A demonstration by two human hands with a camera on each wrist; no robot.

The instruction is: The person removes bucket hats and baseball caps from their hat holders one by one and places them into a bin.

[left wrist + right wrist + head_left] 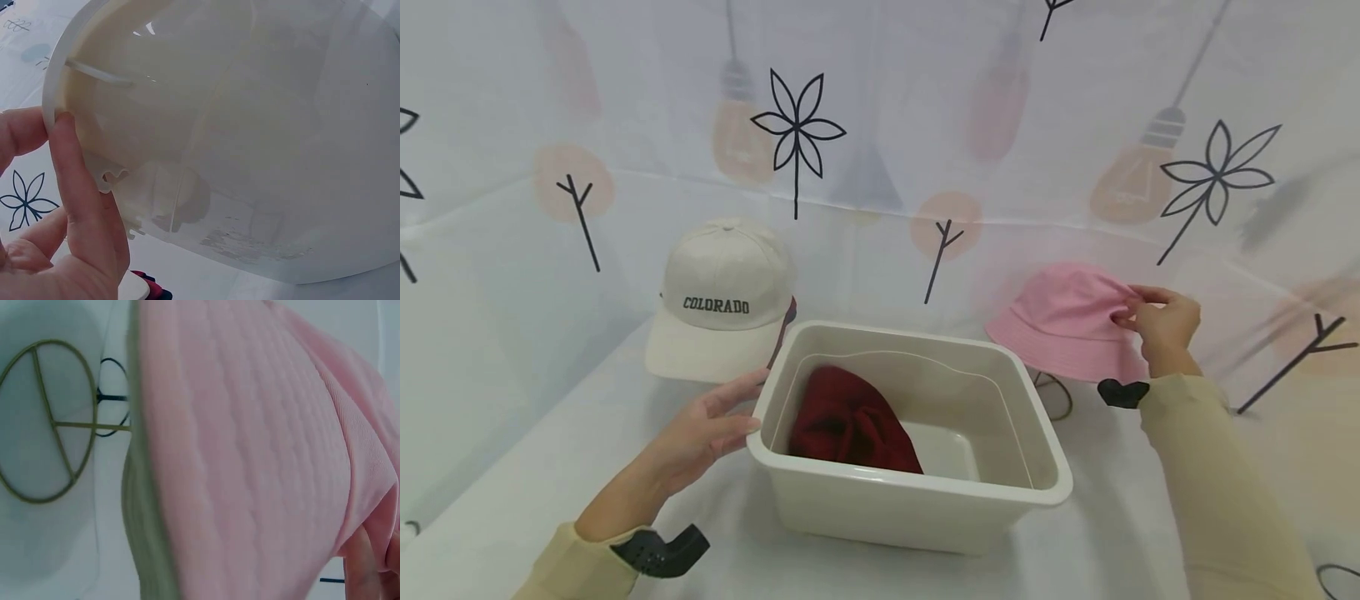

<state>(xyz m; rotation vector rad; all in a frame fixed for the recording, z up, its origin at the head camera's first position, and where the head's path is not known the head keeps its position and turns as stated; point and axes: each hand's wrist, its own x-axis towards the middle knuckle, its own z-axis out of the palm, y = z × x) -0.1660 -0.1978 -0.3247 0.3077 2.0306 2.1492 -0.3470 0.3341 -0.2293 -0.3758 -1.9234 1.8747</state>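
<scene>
A pink bucket hat (1067,321) sits on a wire hat stand (1058,396) at the right. My right hand (1167,325) pinches the side of its crown, wrinkling the cloth. In the right wrist view its stitched brim (250,450) fills the middle, with a green underside edge. My left hand (703,433) holds the left rim of a white plastic bin (895,508), thumb at the top of the rim and fingers against the outside below it. Inside the bin, at its left, lies a dark red hat (850,421).
A cream cap (722,287) lettered COLORADO stands behind the bin at the left, with something dark red and blue partly hidden behind it. A printed white cloth (880,192) hangs behind and a white surface (715,533) lies below.
</scene>
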